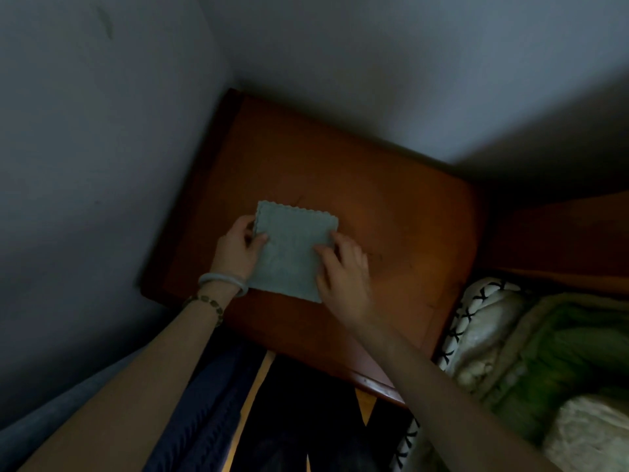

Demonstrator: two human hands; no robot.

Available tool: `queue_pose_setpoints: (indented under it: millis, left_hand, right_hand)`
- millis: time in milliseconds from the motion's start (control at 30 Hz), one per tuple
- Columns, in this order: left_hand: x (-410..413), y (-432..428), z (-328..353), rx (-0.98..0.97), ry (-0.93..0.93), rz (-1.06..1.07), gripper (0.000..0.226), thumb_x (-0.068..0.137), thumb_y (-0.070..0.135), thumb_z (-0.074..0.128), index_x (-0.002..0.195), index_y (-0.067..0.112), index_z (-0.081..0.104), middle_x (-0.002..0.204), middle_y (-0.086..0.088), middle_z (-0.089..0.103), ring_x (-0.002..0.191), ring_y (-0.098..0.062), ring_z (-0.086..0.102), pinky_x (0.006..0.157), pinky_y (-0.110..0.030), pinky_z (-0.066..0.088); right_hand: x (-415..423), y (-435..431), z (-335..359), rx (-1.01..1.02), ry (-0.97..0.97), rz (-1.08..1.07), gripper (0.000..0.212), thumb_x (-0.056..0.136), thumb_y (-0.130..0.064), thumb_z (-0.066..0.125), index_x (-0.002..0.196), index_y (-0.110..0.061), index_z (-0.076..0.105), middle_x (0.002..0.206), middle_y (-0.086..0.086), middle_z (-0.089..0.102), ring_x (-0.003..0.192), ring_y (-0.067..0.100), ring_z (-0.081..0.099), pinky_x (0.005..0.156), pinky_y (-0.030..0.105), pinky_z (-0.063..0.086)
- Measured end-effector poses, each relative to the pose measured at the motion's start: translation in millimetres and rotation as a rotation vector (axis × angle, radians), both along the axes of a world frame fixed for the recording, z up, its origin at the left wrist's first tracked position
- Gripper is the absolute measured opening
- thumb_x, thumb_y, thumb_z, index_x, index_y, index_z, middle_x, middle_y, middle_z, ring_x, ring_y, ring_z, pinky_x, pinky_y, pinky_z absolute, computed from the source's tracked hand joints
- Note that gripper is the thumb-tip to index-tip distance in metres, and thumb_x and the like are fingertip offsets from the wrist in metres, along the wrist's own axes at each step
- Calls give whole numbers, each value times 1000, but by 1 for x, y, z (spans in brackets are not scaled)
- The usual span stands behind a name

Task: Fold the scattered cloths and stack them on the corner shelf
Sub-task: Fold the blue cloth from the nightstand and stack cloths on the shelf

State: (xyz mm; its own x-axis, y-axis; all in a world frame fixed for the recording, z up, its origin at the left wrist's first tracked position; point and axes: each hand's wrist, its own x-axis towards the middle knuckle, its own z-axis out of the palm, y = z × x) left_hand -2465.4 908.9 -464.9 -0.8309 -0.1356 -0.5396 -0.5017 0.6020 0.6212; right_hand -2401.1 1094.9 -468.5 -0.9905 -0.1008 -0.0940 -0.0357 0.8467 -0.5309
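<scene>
Home, most likely bedroom. Dim indoor light. Small reddish-brown wooden shelf (357, 165) pushed into corner where two plain pale walls (88, 137) meet. Just right of shelf, bedding (531, 321): green quilt (571, 349) with cream border, and cream pillow (483, 321) trimmed with black cross stitches. Behind bedding, wooden board (561, 233) of same reddish tone, headboard-like. Another cream padded piece (589, 434) at lower right.

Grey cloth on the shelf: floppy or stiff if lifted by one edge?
Likely floppy: the folded grey cloth looks soft and plush. Probably light, and its layers may unfold. It might slide on the smooth wooden shelf.
</scene>
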Motion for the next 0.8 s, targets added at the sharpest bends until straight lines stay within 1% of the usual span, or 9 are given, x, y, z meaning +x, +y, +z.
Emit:
queue_pose_setpoints:
  millis: [100,167,233,300,367,433,567,667,800]
  left_hand:
    - [-1,-2,-3,-103,17,-66,41,91,33,59,128,19,49,110,-2,61,95,-15,55,78,-30,44]
    - [1,-5,-2,-226,99,-129,50,89,34,61,132,16,45,116,-5,58,105,-21,54,83,-32,43]
    - [5,-8,-5,-387,238,-251,58,90,35,59,139,11,38,131,-12,49,119,-29,46,96,-39,39]
    - [11,-9,-10,-469,361,-479,58,93,38,47,142,9,34,143,-18,41,129,-34,39,105,-47,31]
    - [20,-12,-21,-530,410,-778,56,96,42,36,143,12,34,149,-18,35,136,-35,33,112,-50,22]
    - [28,-14,-32,-595,377,-940,57,98,47,26,148,20,26,154,-13,27,140,-33,26,114,-52,14]
    - [32,-11,-33,-664,344,-940,58,98,52,20,149,23,22,155,-11,21,142,-33,21,115,-55,10]
    - [37,-11,-34,-643,298,-955,61,98,57,16,150,25,18,156,-10,19,144,-32,17,116,-54,6]
    - [35,-8,-35,-609,231,-919,64,95,61,13,150,29,13,158,-6,14,145,-29,8,116,-50,0]
  right_hand:
    - [-15,-9,-7,134,51,141,48,91,-31,45,131,-5,51,145,22,40,138,30,23,117,48,13]
    - [-25,-12,-16,217,37,263,59,95,-43,39,141,-6,39,152,20,30,143,30,18,118,49,6]
    - [-31,-12,-31,277,13,362,65,96,-50,36,146,-9,32,154,18,25,145,30,16,118,50,5]
    - [-30,-9,-44,281,-4,396,67,96,-53,35,147,-11,30,154,18,25,145,31,18,118,51,7]
    - [-28,-8,-50,261,-4,389,67,96,-53,36,147,-11,31,153,19,27,144,33,20,118,52,10]
    - [-29,-10,-50,253,-4,394,68,95,-53,38,147,-10,32,153,21,27,144,35,20,117,53,13]
    - [-28,-4,-37,244,-5,387,71,95,-55,34,148,-8,29,154,21,22,145,32,16,117,53,9]
    - [-13,8,-39,268,16,411,70,95,-55,37,148,-10,29,155,18,24,145,30,17,117,53,12]
    - [-11,9,-47,293,-70,410,70,95,-56,32,149,-12,27,156,15,22,146,28,14,117,53,10]
